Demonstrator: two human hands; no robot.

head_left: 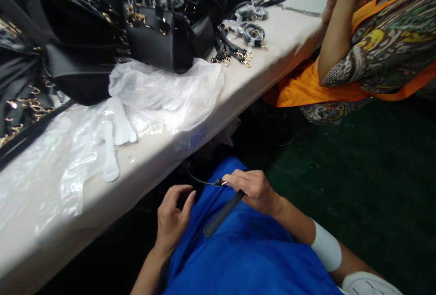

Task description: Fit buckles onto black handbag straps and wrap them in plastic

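Landmark: table, pale cloth cover. Order: near to far.

Nearest: smooth blue garment, softly folded, this side of the table. Over it, just off the table's near edge, the black strap: flat, rounded tip, matte leather-like face, paler edge line. Right hand has its fingers closed on the strap beside a small metal buckle; the flat end hangs free below. A thinner run, apparently the same strap, curves from the buckle toward the shadow under the table edge. Left hand, between table and strap: thumb and forefinger parted, apparently holding nothing.

Handling (judged): light, flexible yet springy; mildly slick, not fragile, though the finish may scratch. Best hold: pinch the flat face close to the buckle, second pinch near the rounded tip.

On the table's near side: white toothed strips, thin, plastic-looking; then crumpled translucent plastic, glossy, filmy.

Farther across the table: boxy black handbag, smooth panels, wrapped handles; beside it, short straps with gold-toned clasps. Beyond, at the table's right edge, a co-worker's patterned sleeve.
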